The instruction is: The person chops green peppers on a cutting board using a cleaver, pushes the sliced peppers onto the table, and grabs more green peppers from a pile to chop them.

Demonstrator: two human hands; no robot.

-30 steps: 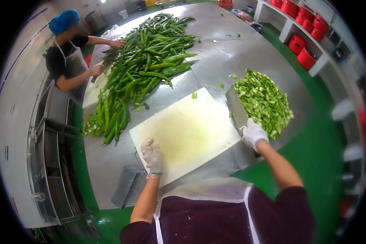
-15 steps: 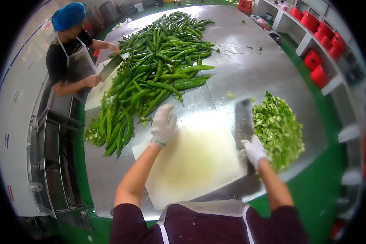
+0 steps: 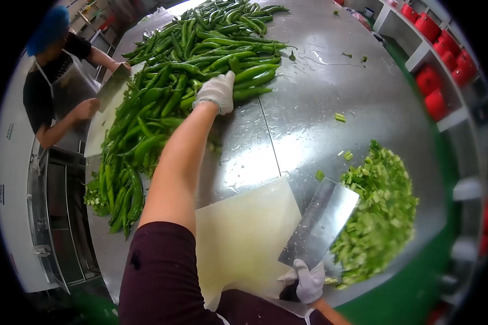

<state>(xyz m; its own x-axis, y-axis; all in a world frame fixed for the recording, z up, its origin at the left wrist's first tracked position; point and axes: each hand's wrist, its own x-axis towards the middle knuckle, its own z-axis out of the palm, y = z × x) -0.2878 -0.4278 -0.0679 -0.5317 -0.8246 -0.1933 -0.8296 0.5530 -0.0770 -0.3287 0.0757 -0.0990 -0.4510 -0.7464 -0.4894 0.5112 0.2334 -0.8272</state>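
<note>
My gloved left hand [image 3: 217, 92] reaches far forward into the heap of long green peppers [image 3: 171, 103]. Its fingers curl closed around pepper at the heap's right edge; the fingertips are partly hidden. My gloved right hand [image 3: 309, 283] grips a broad cleaver [image 3: 321, 222] by its handle, low on the right. The wide blade lies slanted over the right edge of a white cutting board [image 3: 249, 238], whose surface shows a yellow-green stain. Against the far side of the blade sits a pile of chopped green pepper [image 3: 382, 216].
Across the table at the left, a person in a blue cap [image 3: 47, 30] holds another cleaver [image 3: 114, 89] over a second white board [image 3: 96, 132]. Loose pepper bits [image 3: 339, 117] dot the steel table [image 3: 314, 81]. Red containers [image 3: 429, 26] stand on shelves at right.
My left hand has gone forward from above the board into the peppers and closed. My right hand has drawn back toward me, and the cleaver blade has turned flatter, tilting to the right.
</note>
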